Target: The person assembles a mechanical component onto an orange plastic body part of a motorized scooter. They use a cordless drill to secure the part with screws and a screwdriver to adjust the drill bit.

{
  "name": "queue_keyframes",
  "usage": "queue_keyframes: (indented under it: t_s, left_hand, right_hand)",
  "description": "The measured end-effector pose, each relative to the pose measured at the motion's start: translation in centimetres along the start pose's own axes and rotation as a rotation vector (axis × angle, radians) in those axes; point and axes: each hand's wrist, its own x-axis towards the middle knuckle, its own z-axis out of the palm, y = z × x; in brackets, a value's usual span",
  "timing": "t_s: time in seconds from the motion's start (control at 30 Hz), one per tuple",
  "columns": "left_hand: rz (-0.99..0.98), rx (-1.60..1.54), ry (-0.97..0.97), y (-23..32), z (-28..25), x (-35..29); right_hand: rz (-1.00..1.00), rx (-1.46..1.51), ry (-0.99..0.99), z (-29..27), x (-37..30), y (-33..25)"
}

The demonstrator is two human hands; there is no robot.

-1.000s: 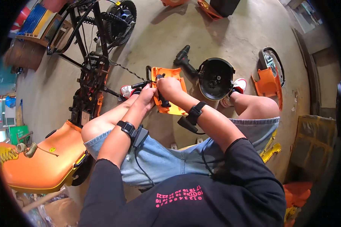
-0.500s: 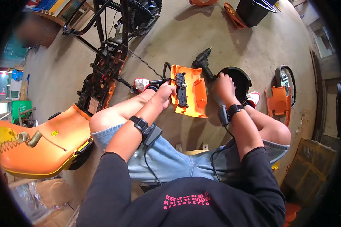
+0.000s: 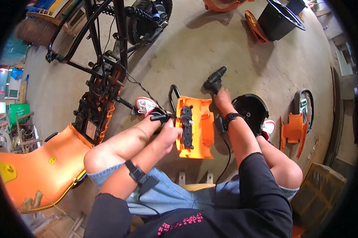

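My left hand (image 3: 171, 136) is closed on the left edge of a curved orange plastic panel (image 3: 204, 137). Along that panel runs a black bracket (image 3: 186, 127) with a small metal piece at its middle; a black bent tube (image 3: 171, 95) rises behind. A short black rod (image 3: 160, 118) sticks out by the left hand, with a cable leading to the frame. Farther off, my right hand (image 3: 223, 99) is wrapped round the handle of a black cordless drill (image 3: 214, 81) lying on the floor, its bit pointing away. Part of the handle is hidden by the fingers.
A round black tub (image 3: 250, 113) stands beside my right forearm. To the left is a stripped scooter frame (image 3: 101, 85) with a large orange body shell (image 3: 44, 158). More orange parts (image 3: 294, 133) lie at the right, and a black bucket (image 3: 280, 22) stands far back.
My right hand has gone from the round black tub to the drill handle. The left hand keeps hold of the orange panel. The whole view has shifted, so things sit lower.
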Motion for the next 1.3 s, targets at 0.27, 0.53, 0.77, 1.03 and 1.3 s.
queue_keyframes:
  t_s: [0.27,0.53,0.77,1.03,1.3]
  left_hand:
    - [-0.122,-0.030,0.010,1.8,0.6,-1.7]
    - [-0.133,-0.056,-0.028,2.6,0.7,-1.5]
    - [0.032,-0.229,-0.064,0.2,-0.5,0.3]
    - [0.014,-0.314,-0.204,-1.2,-1.3,2.1]
    - [-0.076,-0.379,-0.243,-1.1,-0.9,2.3]
  right_hand:
    - [0.035,0.024,-0.089,2.5,5.3,-0.3]
    - [-0.086,0.301,0.027,1.2,6.4,2.3]
    - [0.043,0.952,-0.216,-22.3,-2.0,-7.1]
    - [-0.070,1.306,-0.272,-33.0,-26.3,-13.4]
    - [0.150,1.118,-0.632,-27.4,-30.3,-8.9]
